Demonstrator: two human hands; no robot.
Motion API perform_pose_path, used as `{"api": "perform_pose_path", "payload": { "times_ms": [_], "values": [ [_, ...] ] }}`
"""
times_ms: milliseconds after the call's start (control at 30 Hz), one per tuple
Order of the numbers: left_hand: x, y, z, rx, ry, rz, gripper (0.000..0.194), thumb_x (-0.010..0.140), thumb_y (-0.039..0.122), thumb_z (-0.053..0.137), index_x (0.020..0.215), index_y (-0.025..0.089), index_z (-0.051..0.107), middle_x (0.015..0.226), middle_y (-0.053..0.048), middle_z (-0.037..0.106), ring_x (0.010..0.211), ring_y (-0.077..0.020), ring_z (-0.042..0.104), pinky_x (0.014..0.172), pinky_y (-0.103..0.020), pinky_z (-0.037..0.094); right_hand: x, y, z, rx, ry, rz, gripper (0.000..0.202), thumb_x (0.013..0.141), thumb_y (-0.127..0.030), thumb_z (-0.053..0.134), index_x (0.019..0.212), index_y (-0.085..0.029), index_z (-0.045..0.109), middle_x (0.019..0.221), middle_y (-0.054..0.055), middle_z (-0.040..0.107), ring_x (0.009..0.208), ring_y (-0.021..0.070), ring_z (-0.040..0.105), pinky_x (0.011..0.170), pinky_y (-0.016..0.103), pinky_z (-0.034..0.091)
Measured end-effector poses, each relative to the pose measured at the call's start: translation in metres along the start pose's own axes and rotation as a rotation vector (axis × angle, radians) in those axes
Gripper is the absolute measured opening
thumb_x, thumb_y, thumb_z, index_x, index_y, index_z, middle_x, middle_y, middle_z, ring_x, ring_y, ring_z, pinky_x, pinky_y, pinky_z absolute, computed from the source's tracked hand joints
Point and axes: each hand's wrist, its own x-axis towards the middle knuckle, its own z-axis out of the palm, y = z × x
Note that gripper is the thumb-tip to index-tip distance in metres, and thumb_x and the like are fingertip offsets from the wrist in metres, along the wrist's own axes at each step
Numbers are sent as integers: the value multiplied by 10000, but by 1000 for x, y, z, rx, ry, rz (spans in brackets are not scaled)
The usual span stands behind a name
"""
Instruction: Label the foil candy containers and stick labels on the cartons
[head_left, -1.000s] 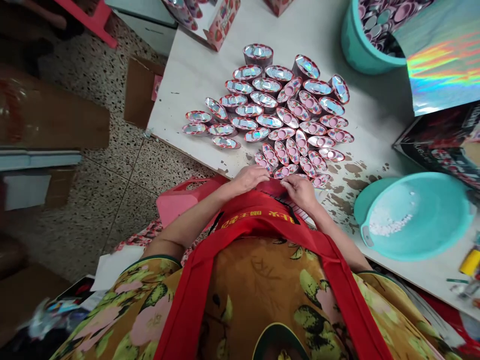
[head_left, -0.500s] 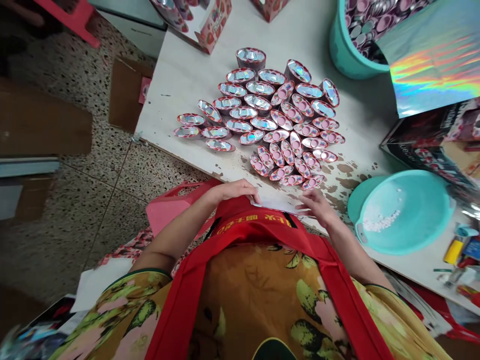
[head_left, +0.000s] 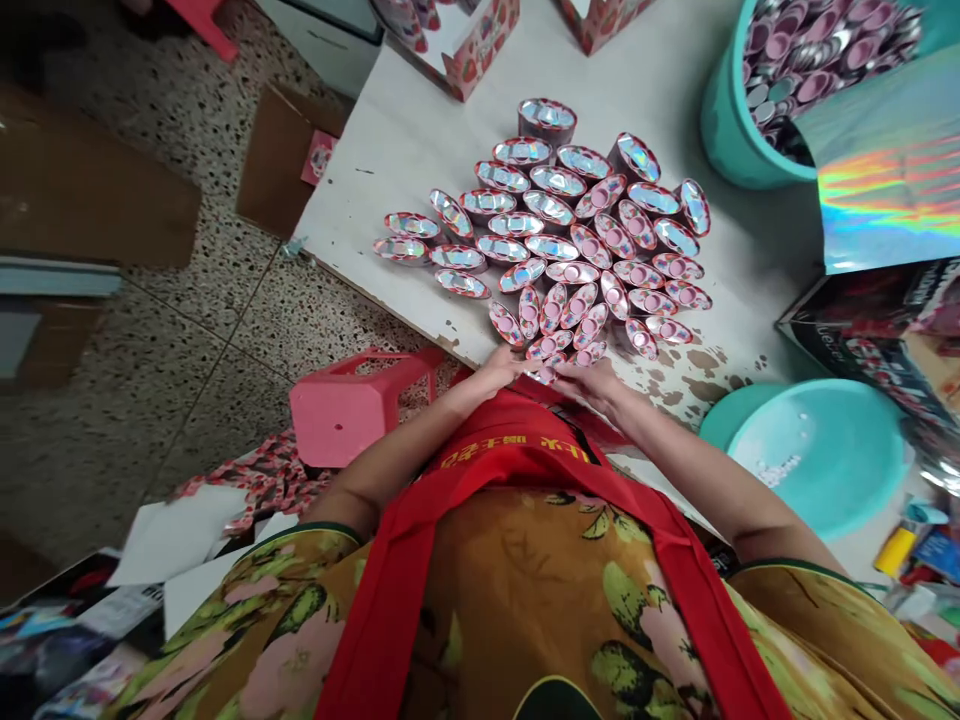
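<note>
Head view: a white, worn-edged bench (head_left: 420, 130) is seen ahead of both hands, with speckled terrazzo floor (head_left: 187, 340) beyond the left hand. A holographic foil sheet (head_left: 885, 170) is propped well ahead and to the right of the right hand, and a dark printed carton (head_left: 885, 320) lies to its right. A shallow teal plastic basin (head_left: 817, 460) sits on the bench just right of the right forearm, and a deep teal plastic bucket (head_left: 731, 130) filled with small cups stands far ahead on the right. A pink plastic stool (head_left: 352, 410) is placed on the floor beside the left forearm. A red apron (head_left: 517, 450) is worn over a floral blouse, directly behind the hands.

A cluster of small pink-and-silver foil cups (head_left: 555, 240) is spread over the bench immediately ahead of the fingers. The left hand (head_left: 501, 366) and the right hand (head_left: 592, 380) are brought close together at the near edge of the cluster, and the nearest small foil cup (head_left: 546, 372) is pinched between their fingertips. How firmly that cup is gripped cannot be told, since it is partly covered by the fingers.
</note>
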Motion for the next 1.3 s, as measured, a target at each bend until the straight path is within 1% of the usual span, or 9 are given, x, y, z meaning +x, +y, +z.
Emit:
{"api": "perform_pose_path", "payload": {
  "times_ms": [200,333,467,633,767,900,1067,1200,1300],
  "values": [
    [-4,-8,-31,-7,279,156,605,774,496,777,1203,159,514,1064,-91,677,841,-161,667,740,-287,563,9,-12,51,221,3,121,255,777,-104,776,862,-217,564,732,-27,668,746,135,702,769,347,686],
    [-6,-21,-37,45,311,260,753,618,359,885,1232,186,485,1282,-125,595,1106,-220,618,880,-313,544,1,-9,70,393,83,109,267,828,-98,710,975,-253,549,814,-32,685,828,144,721,747,340,685],
    [2,-25,-52,4,374,376,657,614,383,880,1137,195,530,1151,-88,654,1062,-220,630,913,-345,534,-7,-8,84,463,92,136,176,895,-109,621,975,-248,549,867,-23,699,832,121,717,765,272,662],
    [0,-12,-78,90,646,462,477,742,505,795,1009,213,528,943,-23,629,843,-154,639,797,-281,530,-25,-24,61,-55,-65,216,189,920,-403,629,1008,-238,602,1081,47,722,861,202,733,793,393,635],
    [-2,-1,-76,424,841,612,603,720,555,816,1131,215,537,1154,-89,581,1043,-220,614,925,-339,513,-61,-38,17,-781,-203,-185,530,766,-553,770,1156,-216,649,1246,123,689,1071,296,689,968,484,547],
    [10,1,-71,643,780,718,683,760,636,745,1250,199,556,1279,-149,519,1226,-296,543,1047,-412,462,-77,-29,-9,-1269,-173,-700,651,815,-496,741,1369,-213,551,1346,155,633,1209,355,616,1016,536,496],
    [-3,7,-64,778,825,796,522,858,561,673,1234,205,607,1345,-156,543,1271,-310,515,1095,-450,416,-53,-7,-9,-1436,36,-902,471,942,-455,587,1329,-187,596,1212,160,695,1057,317,664,899,454,526],
    [-22,10,-32,959,408,971,238,956,319,601,1160,221,675,1226,-101,662,1131,-242,593,1045,-421,451,-42,-4,1,-1466,90,-933,356,996,-412,493,1220,-207,680,1037,117,739,923,268,668,837,384,491],
    [-17,10,-13,944,201,902,169,934,209,617,1071,185,713,1031,-76,726,983,-211,641,934,-362,501,-39,-7,7,-1454,70,-903,343,1010,-360,434,1131,-214,720,978,106,738,889,253,657,798,357,470]
  ]
}}
